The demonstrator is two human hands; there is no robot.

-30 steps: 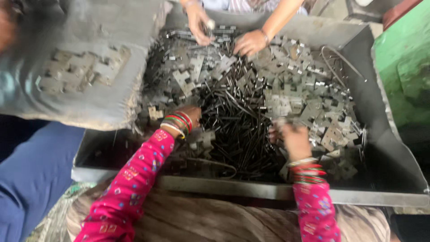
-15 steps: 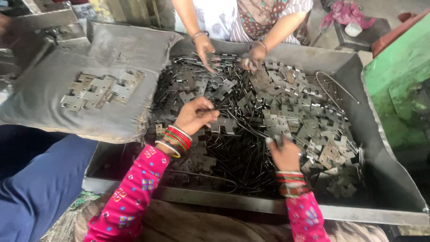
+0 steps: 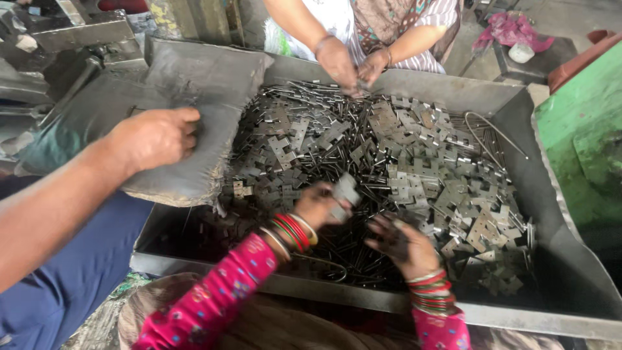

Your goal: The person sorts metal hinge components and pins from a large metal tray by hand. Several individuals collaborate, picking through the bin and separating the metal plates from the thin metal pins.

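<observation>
A: Hinge leaf, a small grey stamped plate: held just above the middle of the heap, pinched in the fingers of the left hand. That hand is closed on it, wrist ringed by red and green bangles.

B: And the right hand?

A: Fingers spread, palm down, resting among the dark metal pins near the front of the tray. It grips nothing that can be made out.

B: Step in hand, by your reading?

A: Judged as pairing: one leaf is up, and the free hand seems to be searching the heap for a matching piece or pin. The next move would call for picking a single part out of a tangled pile and lining it up with the leaf's knuckles.

B: Surroundings?

A: Loose hinge leaves fill the tray. A co-worker's hands work at the far rim; another person's hand presses a grey cushion on the left.
</observation>
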